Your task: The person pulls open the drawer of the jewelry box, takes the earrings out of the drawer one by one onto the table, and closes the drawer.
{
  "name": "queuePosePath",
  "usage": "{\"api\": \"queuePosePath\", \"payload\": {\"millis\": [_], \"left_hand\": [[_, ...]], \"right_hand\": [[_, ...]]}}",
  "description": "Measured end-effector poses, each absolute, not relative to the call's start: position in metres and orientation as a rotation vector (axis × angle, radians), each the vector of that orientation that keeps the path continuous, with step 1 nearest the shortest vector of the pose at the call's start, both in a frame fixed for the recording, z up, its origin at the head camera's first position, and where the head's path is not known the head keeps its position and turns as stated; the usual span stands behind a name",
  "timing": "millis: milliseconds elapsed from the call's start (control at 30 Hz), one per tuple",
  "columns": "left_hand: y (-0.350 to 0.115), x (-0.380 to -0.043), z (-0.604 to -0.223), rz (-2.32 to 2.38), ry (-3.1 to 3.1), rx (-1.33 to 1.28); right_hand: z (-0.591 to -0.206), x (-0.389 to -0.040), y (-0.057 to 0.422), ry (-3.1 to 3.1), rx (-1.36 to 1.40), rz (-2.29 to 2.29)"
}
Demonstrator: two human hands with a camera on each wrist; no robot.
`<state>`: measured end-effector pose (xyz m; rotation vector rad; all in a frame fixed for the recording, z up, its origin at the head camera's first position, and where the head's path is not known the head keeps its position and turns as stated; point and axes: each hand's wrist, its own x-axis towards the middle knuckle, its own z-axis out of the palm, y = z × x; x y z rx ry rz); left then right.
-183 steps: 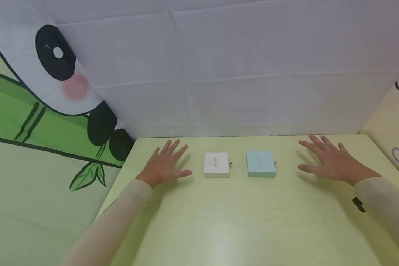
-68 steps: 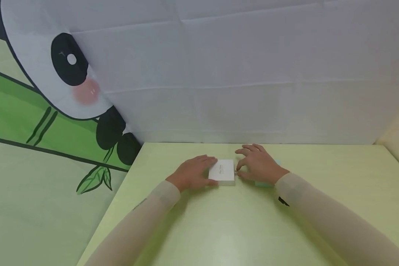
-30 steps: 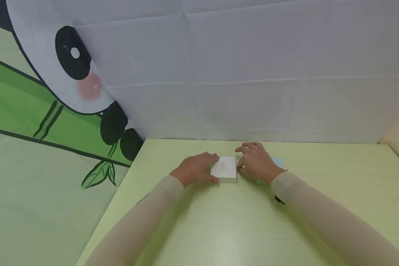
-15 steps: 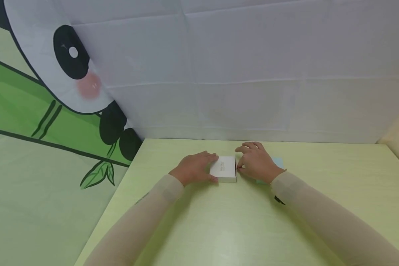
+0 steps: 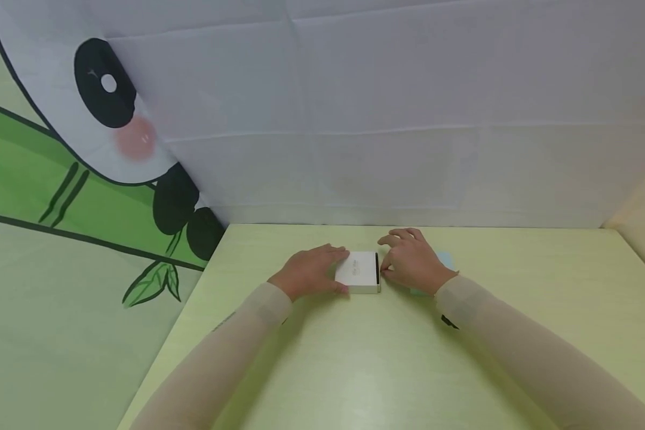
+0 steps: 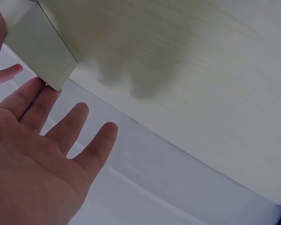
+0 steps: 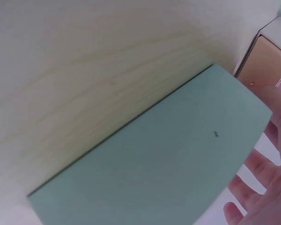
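My left hand (image 5: 307,273) holds the left part of a small white drawer-style gift box (image 5: 358,270), thumb at its near side and fingers at its far side. In the left wrist view the fingertips meet a corner of the box (image 6: 42,49). At the box's right end my right hand (image 5: 415,264) pinches the small pull tab, which thumb and index finger hide. A narrow dark strip (image 5: 378,269) shows along that end of the lid. The right wrist view shows the box's brownish end face (image 7: 266,60) beside the right fingers.
Under the right hand and wrist lies a light blue-green box (image 5: 445,259), partly covered; its side (image 7: 150,150) fills much of the right wrist view. The pale yellow table (image 5: 349,358) ends at a white cloth backdrop (image 5: 387,119), with a printed cartoon cloth at the left.
Both hands came in from the sides to the white box, the left holding it, the right at its pull tab. Over the last second a dark gap has appeared at its right end.
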<state>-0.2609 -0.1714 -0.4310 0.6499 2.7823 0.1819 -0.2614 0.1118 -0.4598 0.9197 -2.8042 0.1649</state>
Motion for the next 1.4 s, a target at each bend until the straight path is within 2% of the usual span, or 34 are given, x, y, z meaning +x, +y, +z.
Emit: {"api": "queuePosePath", "payload": {"millis": [1400], "left_hand": [[-0.1795,-0.2553,-0.4241,0.067,2.805,0.724]], "right_hand": [[-0.4561,-0.2545,0.1112,-2.817,0.889,0.128]]}}
